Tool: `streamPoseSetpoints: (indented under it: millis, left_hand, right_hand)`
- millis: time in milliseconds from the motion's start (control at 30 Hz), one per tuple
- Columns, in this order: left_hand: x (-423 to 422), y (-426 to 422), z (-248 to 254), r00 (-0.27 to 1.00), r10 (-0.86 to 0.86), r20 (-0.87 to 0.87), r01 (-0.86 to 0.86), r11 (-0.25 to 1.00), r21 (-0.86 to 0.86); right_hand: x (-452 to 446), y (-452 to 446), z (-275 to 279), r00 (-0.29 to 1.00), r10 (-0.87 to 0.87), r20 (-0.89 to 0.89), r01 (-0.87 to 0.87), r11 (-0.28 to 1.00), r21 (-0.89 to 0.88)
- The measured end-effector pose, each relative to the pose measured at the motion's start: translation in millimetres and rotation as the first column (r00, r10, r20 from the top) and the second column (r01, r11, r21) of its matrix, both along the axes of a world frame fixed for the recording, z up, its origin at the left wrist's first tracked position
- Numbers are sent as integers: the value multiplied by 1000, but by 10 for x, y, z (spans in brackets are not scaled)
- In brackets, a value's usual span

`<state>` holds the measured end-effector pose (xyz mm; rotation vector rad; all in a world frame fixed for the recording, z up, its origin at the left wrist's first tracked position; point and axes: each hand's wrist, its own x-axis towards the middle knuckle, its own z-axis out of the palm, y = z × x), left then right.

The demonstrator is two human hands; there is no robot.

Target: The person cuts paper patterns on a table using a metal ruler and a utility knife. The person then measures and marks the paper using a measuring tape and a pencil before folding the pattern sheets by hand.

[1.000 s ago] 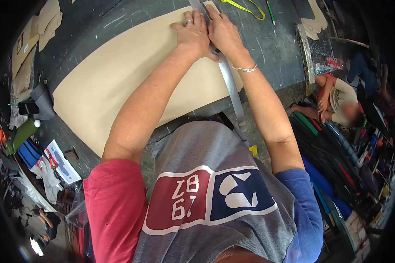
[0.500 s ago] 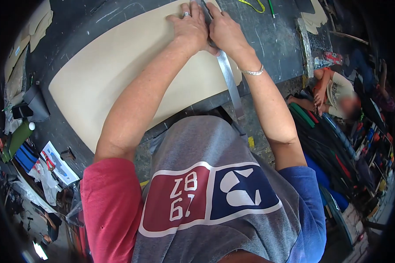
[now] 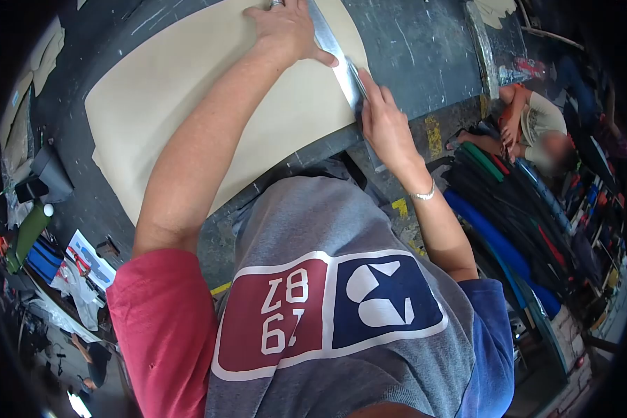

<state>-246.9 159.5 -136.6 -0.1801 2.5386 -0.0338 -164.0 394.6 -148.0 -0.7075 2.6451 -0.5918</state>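
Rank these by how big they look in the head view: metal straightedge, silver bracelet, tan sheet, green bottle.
1. Tan sheet
2. Metal straightedge, partly covered
3. Green bottle
4. Silver bracelet

Apparent size only; distances from the camera differ.

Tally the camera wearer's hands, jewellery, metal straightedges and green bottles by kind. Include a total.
Bare hands: 2, left hand and right hand
Flat silver metal straightedge: 1
Silver bracelet: 1
Silver finger ring: 1
Green cylindrical bottle with white cap: 1
Total: 6
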Motion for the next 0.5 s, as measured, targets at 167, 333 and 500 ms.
streamPoseSetpoints:
  millis: [167,333,500]
  left_hand:
    - [31,45,-45,998,-20,-54,17,999,-44]
    - [36,56,-120,995,-1,-105,-4,999,-48]
    - [65,-21,-446,967,-21,-253,29,999,27]
  right_hand:
    - [470,429,60,993,-93,71,90,995,40]
    - [879,834,45,978,-154,143,152,988,25]
    - [785,1169,89,983,-185,-3,182,971,-155]
